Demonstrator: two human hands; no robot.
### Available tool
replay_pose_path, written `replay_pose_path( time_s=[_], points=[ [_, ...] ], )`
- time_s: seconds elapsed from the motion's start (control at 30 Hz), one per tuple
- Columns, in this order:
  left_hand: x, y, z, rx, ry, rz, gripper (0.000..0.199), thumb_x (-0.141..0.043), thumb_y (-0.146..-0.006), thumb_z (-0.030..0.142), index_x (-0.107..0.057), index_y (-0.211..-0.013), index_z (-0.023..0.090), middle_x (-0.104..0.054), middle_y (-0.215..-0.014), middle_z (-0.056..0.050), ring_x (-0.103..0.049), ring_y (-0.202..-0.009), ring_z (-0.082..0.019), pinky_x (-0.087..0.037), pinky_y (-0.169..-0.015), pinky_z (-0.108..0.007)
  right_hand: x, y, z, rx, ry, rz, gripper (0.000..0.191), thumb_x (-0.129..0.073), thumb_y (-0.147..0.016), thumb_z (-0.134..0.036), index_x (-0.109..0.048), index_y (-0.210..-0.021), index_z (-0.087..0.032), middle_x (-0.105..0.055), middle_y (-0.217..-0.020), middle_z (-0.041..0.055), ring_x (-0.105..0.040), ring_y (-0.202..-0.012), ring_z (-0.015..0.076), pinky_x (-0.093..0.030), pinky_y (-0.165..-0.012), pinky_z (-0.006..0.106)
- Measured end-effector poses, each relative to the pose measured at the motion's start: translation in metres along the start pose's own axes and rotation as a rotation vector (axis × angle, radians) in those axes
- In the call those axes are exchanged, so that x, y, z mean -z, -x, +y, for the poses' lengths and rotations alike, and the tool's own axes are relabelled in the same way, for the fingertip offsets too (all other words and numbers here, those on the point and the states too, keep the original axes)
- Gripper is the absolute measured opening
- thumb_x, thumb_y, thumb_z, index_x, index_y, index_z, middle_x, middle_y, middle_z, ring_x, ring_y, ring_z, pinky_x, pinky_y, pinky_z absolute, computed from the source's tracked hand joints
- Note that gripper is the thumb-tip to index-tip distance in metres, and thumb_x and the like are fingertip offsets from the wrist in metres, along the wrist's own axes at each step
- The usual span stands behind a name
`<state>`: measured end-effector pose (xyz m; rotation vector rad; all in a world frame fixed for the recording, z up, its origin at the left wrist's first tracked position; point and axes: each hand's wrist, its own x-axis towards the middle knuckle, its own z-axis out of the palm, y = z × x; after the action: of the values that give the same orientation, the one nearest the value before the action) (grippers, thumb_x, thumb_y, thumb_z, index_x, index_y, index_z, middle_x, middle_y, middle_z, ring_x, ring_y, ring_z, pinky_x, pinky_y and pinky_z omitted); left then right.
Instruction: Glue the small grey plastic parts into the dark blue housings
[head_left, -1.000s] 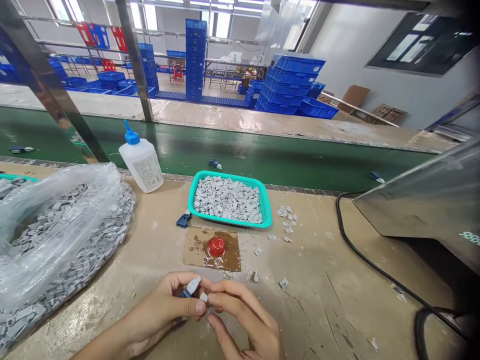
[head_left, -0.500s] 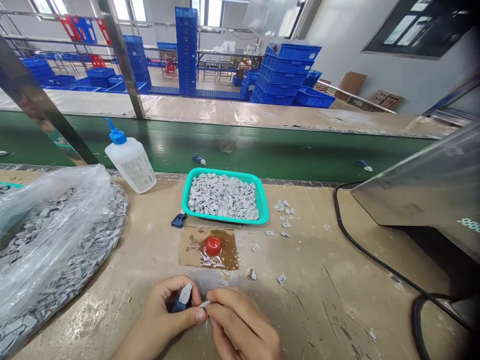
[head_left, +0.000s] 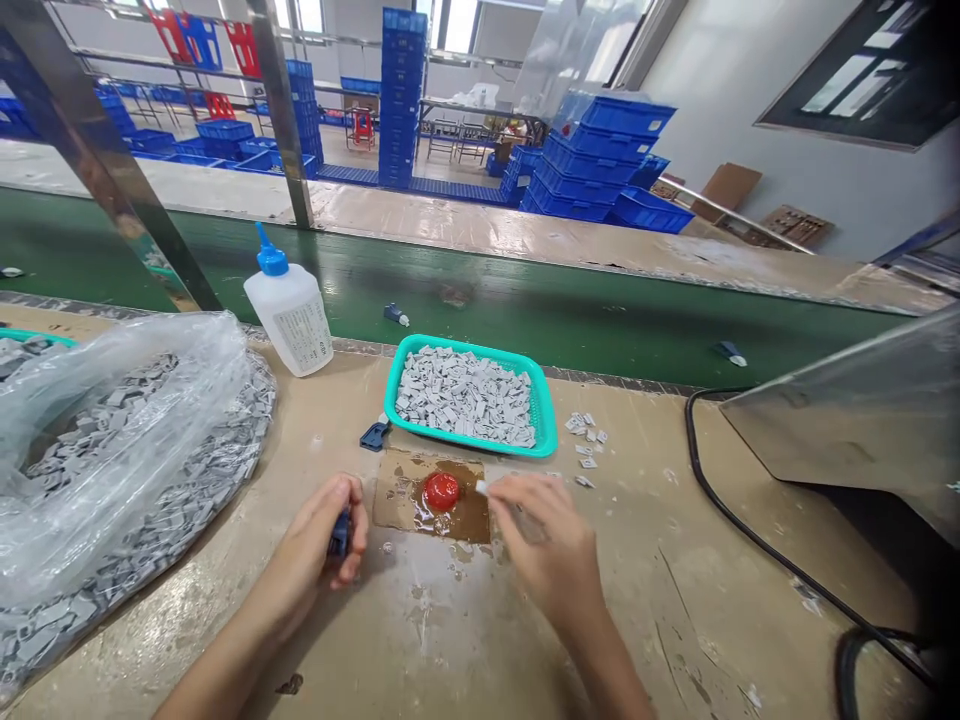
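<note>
My left hand point(head_left: 330, 530) is closed around a small dark blue plastic part point(head_left: 340, 535), mostly hidden by the fingers. Over the right edge of a wet cardboard piece point(head_left: 390, 515), my right hand point(head_left: 551, 540) pinches a small light grey plastic piece point(head_left: 481, 487) between thumb and fingertips. A shiny red dome-shaped thing point(head_left: 441, 491) sits in the middle of the cardboard, just left of that piece. Behind it stands a turquoise basket point(head_left: 551, 430) full of small grey plastic pieces point(head_left: 465, 395). Another dark blue part point(head_left: 374, 434) lies by the basket's left corner.
A white bottle with a blue nozzle point(head_left: 292, 315) stands back left. A large plastic bag point(head_left: 150, 420) of grey pieces fills the left side. Loose grey pieces point(head_left: 585, 428) lie right of the basket. A black cable point(head_left: 742, 510) crosses the right; a green belt point(head_left: 517, 290) runs behind.
My hands were together over the table and have parted. The right moved forward and right to the wet cardboard with a grey piece; the left closed further around the blue part. The view shifted slightly.
</note>
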<state>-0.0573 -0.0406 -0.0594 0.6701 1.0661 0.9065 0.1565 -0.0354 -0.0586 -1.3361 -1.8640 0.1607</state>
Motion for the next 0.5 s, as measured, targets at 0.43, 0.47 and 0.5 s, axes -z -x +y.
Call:
replay_pose_path(
  time_s=[0.43, 0.47, 0.5],
  points=[
    [0.004, 0.0, 0.002, -0.062, 0.213, -0.023, 0.056, -0.054, -0.075, 0.021, -0.03, -0.125, 0.024, -0.057, -0.11, -0.008, -0.054, -0.1, -0.019, -0.039, -0.09, -0.032, -0.015, 0.004, 0.03, -0.038, 0.207, -0.061, 0.017, -0.052, -0.075, -0.015, -0.066, -0.067, -0.02, -0.067, -0.072, -0.0001, -0.048, -0.07, 0.0196, -0.034, -0.065, 0.035],
    [0.005, 0.001, 0.002, -0.059, 0.205, -0.037, 0.055, -0.055, -0.075, 0.021, -0.031, -0.125, 0.024, -0.056, -0.113, -0.008, -0.052, -0.104, -0.019, -0.038, -0.092, -0.032, -0.015, 0.004, 0.03, -0.032, 0.211, -0.049, 0.017, -0.052, -0.075, -0.015, -0.066, -0.067, -0.021, -0.067, -0.072, -0.0005, -0.048, -0.07, 0.0195, -0.034, -0.065, 0.034],
    [0.005, 0.001, 0.003, -0.053, 0.196, -0.05, 0.053, -0.057, -0.075, 0.021, -0.034, -0.123, 0.024, -0.056, -0.114, -0.008, -0.051, -0.107, -0.019, -0.038, -0.092, -0.031, -0.015, 0.004, 0.03, -0.026, 0.212, -0.04, 0.017, -0.052, -0.075, -0.015, -0.066, -0.067, -0.021, -0.067, -0.072, -0.0008, -0.048, -0.07, 0.0194, -0.033, -0.065, 0.034]
  ],
)
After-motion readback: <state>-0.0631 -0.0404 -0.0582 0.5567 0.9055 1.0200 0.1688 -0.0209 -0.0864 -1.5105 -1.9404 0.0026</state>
